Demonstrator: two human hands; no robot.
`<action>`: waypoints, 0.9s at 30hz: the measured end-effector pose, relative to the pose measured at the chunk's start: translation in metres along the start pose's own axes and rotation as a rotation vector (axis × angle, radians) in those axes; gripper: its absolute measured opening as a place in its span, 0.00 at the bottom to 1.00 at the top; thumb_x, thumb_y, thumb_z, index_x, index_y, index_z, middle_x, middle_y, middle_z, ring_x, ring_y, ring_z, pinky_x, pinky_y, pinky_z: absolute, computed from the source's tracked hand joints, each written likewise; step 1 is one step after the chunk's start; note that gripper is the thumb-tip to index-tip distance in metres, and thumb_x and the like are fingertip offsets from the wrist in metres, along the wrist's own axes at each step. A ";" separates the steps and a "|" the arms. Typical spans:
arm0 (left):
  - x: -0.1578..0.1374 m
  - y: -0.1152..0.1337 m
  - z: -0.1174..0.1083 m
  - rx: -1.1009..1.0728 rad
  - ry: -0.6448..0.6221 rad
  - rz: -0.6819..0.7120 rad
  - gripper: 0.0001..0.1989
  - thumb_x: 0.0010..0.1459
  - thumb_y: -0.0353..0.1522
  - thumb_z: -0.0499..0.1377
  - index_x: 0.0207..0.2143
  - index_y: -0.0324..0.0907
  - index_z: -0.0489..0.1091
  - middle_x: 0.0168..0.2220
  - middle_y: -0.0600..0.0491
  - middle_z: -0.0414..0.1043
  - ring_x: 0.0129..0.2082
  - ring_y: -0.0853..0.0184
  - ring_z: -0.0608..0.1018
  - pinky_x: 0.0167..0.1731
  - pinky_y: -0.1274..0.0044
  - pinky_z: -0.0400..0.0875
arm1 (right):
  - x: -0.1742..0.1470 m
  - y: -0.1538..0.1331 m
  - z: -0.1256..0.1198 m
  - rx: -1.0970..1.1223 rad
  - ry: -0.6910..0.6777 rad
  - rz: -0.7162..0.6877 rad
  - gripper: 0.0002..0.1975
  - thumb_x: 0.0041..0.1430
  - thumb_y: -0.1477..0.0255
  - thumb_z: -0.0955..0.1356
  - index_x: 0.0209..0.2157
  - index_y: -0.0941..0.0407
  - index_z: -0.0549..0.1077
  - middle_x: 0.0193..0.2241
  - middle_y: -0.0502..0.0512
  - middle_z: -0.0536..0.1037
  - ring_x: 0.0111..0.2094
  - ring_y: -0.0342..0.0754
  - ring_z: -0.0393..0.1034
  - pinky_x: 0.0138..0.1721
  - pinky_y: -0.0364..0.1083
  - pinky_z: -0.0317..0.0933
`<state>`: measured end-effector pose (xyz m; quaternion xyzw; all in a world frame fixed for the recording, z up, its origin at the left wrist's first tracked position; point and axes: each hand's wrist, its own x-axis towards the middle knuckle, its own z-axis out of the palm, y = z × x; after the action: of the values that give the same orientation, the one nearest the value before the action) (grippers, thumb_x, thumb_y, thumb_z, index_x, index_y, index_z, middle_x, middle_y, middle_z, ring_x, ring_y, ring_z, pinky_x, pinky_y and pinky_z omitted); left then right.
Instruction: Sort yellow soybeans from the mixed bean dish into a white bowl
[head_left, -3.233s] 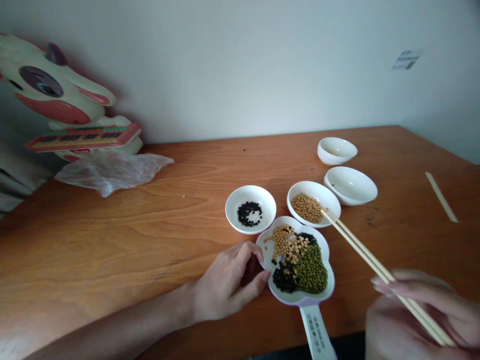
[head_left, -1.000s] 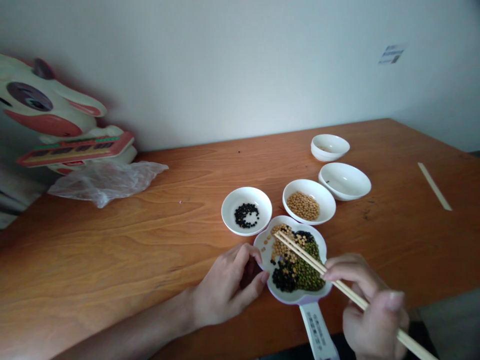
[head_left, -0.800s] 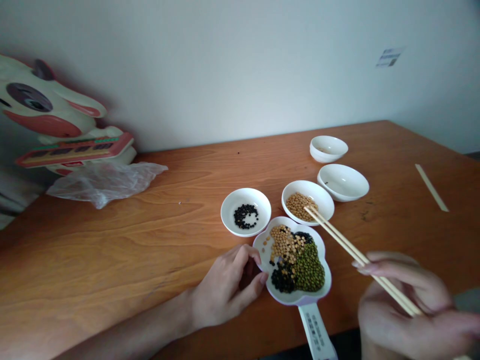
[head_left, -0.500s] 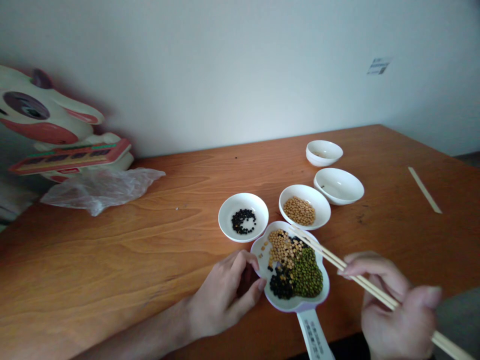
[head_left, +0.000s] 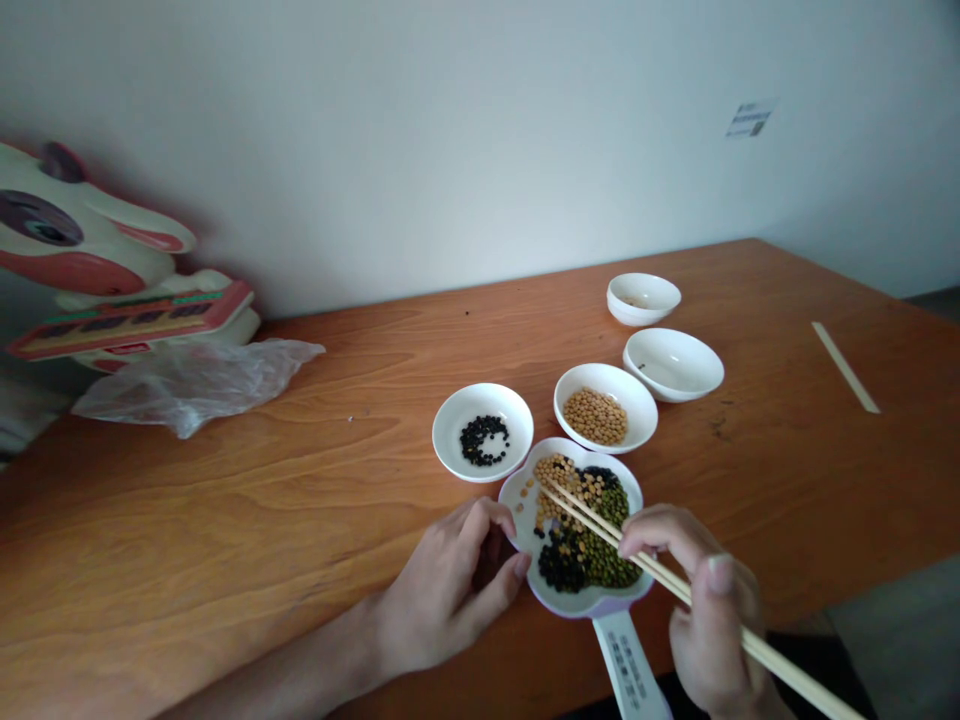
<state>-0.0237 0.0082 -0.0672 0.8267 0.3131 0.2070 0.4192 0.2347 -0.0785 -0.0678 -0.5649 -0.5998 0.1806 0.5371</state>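
My right hand is closed around a pair of wooden chopsticks, whose tips rest among the yellow soybeans in a white, flower-shaped scoop with a lilac edge. Black beans and green mung beans fill the rest of it. Thumb and curled fingers of my left hand grip the scoop's left rim. Its handle points toward me. Just beyond the scoop stand a white bowl with black beans and a white bowl with soybeans.
Farther right are a white bowl with a dark speck and another bowl with a few pale pieces. A chopstick sleeve-like strip lies at right. A plastic bag and a cow-shaped toy occupy the left, against the wall.
My right hand has moved left with the chopsticks. Their tips went from the scoop's far rim down into the soybeans. My left hand stays on the rim.
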 end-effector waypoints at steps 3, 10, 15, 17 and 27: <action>0.000 0.000 0.001 -0.002 0.004 0.005 0.06 0.75 0.36 0.56 0.48 0.46 0.63 0.37 0.53 0.73 0.33 0.66 0.74 0.33 0.75 0.70 | 0.001 -0.003 0.002 -0.014 0.008 -0.001 0.32 0.80 0.53 0.51 0.35 0.51 0.77 0.31 0.52 0.80 0.34 0.50 0.72 0.32 0.48 0.63; 0.001 -0.002 0.001 -0.010 0.010 0.006 0.06 0.75 0.36 0.57 0.49 0.46 0.63 0.37 0.53 0.73 0.33 0.67 0.74 0.33 0.75 0.70 | 0.002 -0.002 0.004 -0.005 0.039 -0.051 0.30 0.82 0.59 0.51 0.35 0.51 0.77 0.32 0.52 0.80 0.35 0.49 0.73 0.34 0.48 0.64; 0.000 -0.001 0.001 -0.010 0.007 0.011 0.06 0.75 0.36 0.56 0.48 0.45 0.63 0.38 0.53 0.73 0.33 0.66 0.75 0.33 0.75 0.71 | 0.002 0.003 0.000 0.001 0.059 -0.087 0.32 0.82 0.58 0.51 0.34 0.52 0.79 0.32 0.53 0.81 0.36 0.50 0.75 0.35 0.48 0.66; 0.000 -0.001 0.001 -0.008 0.010 0.007 0.06 0.75 0.37 0.56 0.48 0.46 0.63 0.38 0.53 0.73 0.33 0.66 0.74 0.33 0.75 0.71 | -0.003 0.002 -0.004 0.008 0.094 -0.059 0.34 0.81 0.55 0.50 0.34 0.52 0.80 0.32 0.54 0.82 0.37 0.51 0.76 0.36 0.49 0.67; 0.001 0.001 0.000 0.001 0.013 0.011 0.06 0.75 0.37 0.56 0.48 0.45 0.64 0.36 0.53 0.72 0.32 0.66 0.74 0.33 0.75 0.71 | 0.019 0.022 -0.020 0.028 0.660 -0.233 0.39 0.73 0.42 0.54 0.24 0.51 0.79 0.22 0.55 0.75 0.29 0.55 0.73 0.35 0.54 0.64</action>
<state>-0.0226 0.0090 -0.0665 0.8271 0.3115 0.2146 0.4158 0.2665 -0.0635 -0.0707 -0.5133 -0.4516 -0.0662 0.7267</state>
